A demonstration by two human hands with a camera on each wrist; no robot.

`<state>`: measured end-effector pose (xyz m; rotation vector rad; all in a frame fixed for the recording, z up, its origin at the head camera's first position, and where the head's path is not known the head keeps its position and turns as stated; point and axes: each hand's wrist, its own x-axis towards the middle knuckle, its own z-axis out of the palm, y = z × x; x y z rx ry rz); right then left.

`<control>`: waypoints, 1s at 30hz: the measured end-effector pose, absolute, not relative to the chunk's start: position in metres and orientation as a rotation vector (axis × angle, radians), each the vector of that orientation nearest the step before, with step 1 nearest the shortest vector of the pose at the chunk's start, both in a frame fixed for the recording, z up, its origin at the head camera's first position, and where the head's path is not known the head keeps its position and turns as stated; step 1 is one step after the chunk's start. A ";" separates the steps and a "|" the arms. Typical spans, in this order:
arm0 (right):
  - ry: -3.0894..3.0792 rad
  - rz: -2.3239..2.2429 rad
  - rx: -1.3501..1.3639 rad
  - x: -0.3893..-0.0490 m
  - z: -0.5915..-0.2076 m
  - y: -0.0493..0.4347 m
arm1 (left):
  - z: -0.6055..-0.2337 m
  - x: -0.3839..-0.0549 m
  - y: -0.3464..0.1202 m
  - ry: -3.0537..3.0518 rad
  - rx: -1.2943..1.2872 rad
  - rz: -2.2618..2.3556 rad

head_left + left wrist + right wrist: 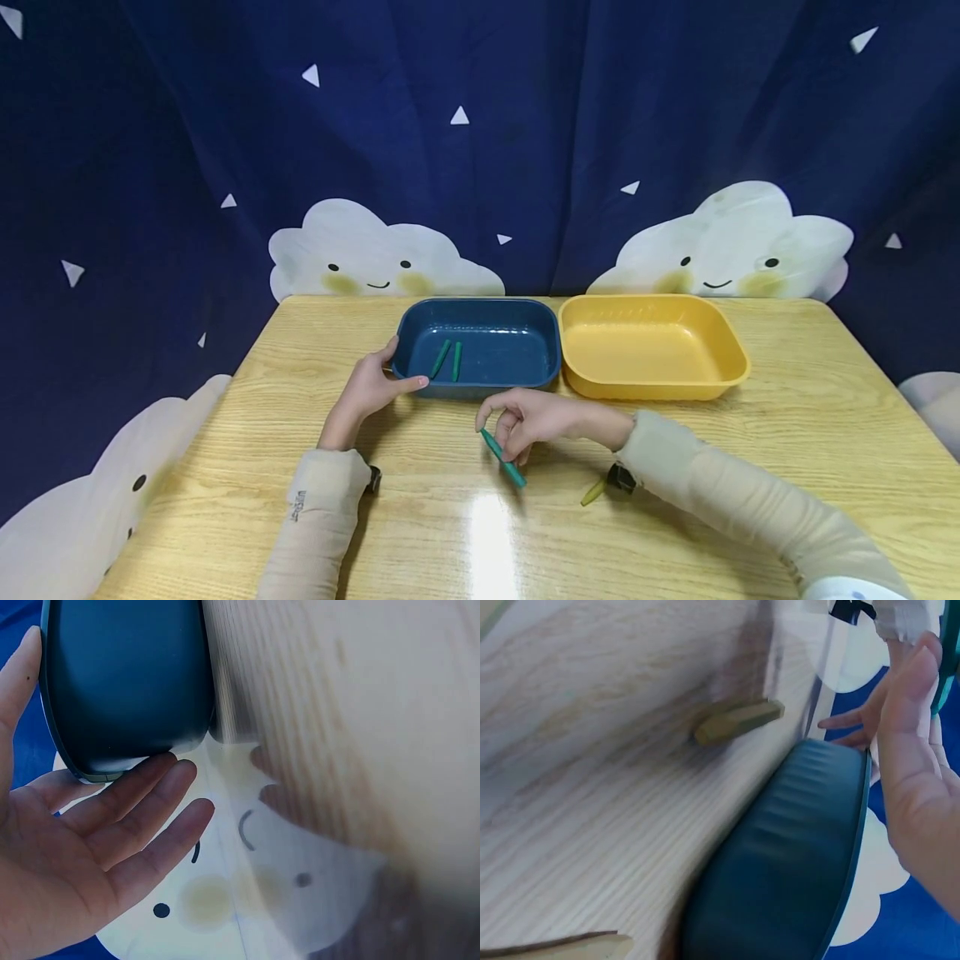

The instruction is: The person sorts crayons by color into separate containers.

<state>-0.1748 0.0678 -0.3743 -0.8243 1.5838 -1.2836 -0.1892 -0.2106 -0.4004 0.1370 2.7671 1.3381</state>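
Note:
My right hand [536, 417] pinches a green crayon [513, 472] over the table, in front of the blue bin [480, 389]. The crayon slants, its pointed end toward the bin. In the right wrist view part of this green crayon [949, 656] shows at the upper right edge. My left hand [371, 385] rests at the bin's left end, thumb on the front rim. In the left wrist view its fingers [142, 799] are spread and nearly straight, touching the bin's end. Two green crayons [457, 362] lie inside the bin, toward its left side.
A yellow bin [652, 390] stands right beside the blue one. An olive-yellow crayon [592, 492] lies on the wooden table [420, 517] near my right wrist. In the right wrist view a tan pointed thing [577, 949] shows at the lower left. A dark blue curtain [525, 167] hangs behind.

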 end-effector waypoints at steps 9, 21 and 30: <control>1.596 -1.344 -0.815 -0.186 -0.365 0.076 | -0.400 -0.189 -0.210 2.771 0.142 1.340; 1.634 -1.398 -0.871 -0.205 -0.344 0.081 | -0.400 -0.188 -0.210 2.769 0.148 1.343; 1.707 -1.372 -0.945 -0.220 -0.329 0.078 | -0.400 -0.188 -0.210 2.765 0.139 1.349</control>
